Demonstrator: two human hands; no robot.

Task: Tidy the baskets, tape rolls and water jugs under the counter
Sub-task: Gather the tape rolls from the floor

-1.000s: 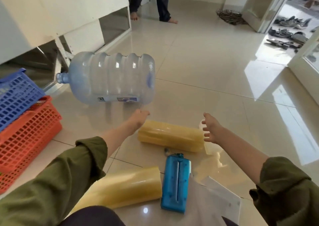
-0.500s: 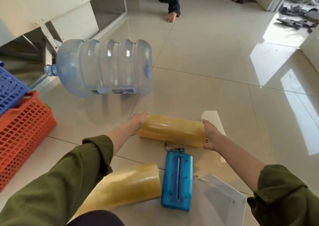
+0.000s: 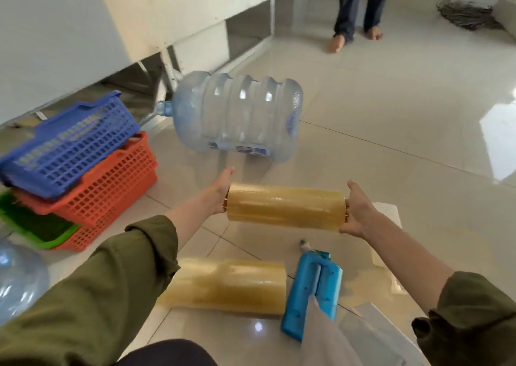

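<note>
A long yellow stack of tape rolls [image 3: 284, 207] hangs level above the floor, gripped at its two ends by my left hand [image 3: 222, 191] and my right hand [image 3: 357, 209]. A second yellow tape stack [image 3: 226, 286] lies on the tiles nearer to me. An empty clear water jug [image 3: 240, 114] lies on its side ahead, neck toward the counter [image 3: 111, 22]. At the left a blue basket [image 3: 69, 142] sits tilted on an orange basket [image 3: 111, 186], with a green one [image 3: 42, 231] beneath. Another jug [image 3: 19, 279] shows at the left edge.
A blue tape dispenser [image 3: 315, 290] lies by the near tape stack, with white sheets [image 3: 371, 335] beside it. A person's bare feet [image 3: 351, 38] stand at the back. A mop head [image 3: 466, 16] rests at the far right. Open bays run under the counter.
Both hands closed on the ends of the far tape stack and raised it off the floor. The view has tilted up and left, showing more baskets.
</note>
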